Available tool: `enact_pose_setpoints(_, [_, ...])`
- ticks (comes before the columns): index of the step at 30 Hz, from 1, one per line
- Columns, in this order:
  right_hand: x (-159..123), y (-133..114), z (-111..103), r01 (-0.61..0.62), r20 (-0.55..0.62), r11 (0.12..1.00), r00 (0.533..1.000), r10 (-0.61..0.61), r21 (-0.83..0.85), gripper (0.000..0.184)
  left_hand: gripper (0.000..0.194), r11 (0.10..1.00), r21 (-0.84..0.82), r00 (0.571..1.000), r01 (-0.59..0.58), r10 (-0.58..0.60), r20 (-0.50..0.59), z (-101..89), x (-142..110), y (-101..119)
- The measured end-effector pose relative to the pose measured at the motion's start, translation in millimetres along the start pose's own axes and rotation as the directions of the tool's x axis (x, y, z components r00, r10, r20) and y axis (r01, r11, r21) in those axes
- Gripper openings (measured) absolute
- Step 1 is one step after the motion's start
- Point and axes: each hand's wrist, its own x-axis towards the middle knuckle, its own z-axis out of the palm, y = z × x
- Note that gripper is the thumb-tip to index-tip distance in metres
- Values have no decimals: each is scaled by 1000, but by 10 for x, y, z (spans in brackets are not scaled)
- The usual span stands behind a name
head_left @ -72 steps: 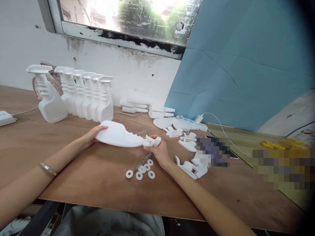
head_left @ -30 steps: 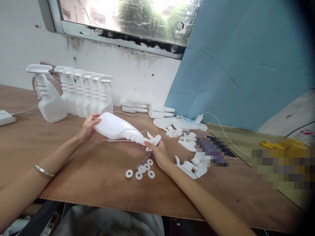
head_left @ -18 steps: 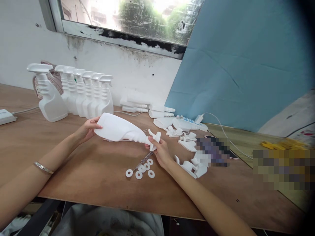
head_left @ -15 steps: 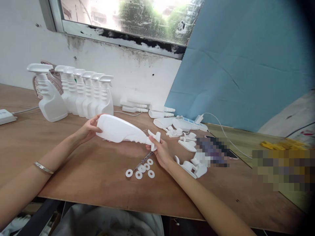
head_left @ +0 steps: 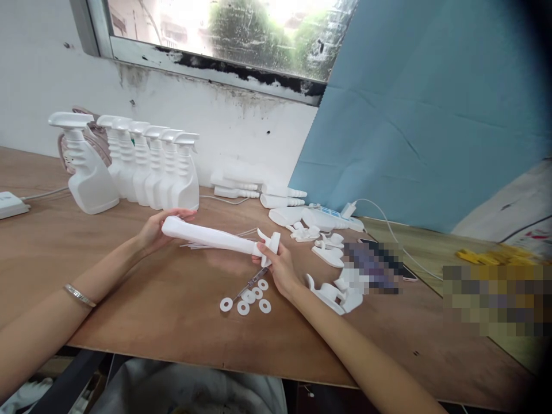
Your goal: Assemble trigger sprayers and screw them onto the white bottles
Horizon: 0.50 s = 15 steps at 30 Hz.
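On the far left, white plastic spray bottles (head_left: 149,172) stand upright on the brown wooden desk (head_left: 164,316). Over its middle, the left hand (head_left: 154,231) touches a sideways white plastic bottle (head_left: 202,236), grip unclear; the right hand (head_left: 281,267) grasps its white trigger head (head_left: 275,240).

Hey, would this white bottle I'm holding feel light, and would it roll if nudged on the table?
The bottle probably feels light for its size, since it looks plastic. Its slim, edge-on profile suggests it wouldn't roll easily, and the sprayer head jutting at one end would likely check rolling too.
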Motion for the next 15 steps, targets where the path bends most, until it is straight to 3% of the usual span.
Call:
enact_pose_setpoints(6, [-10, -1, 8, 84, 6, 995, 996, -84, -60, 40, 49, 984, 15, 978, 180, -177, -114, -19, 11, -4])
enact_pose_setpoints(11, [19, 14, -34, 140, 7, 986, 990, -140, -89, 36, 45, 926, -26, 926, 377, -376, 38, 16, -57, 73])
enact_pose_setpoints(15, [33, -4, -57, 126, 5, 987, 992, -127, -103, 35, 47, 900, 31, 898, 434, -435, 61, 18, -78, 104])
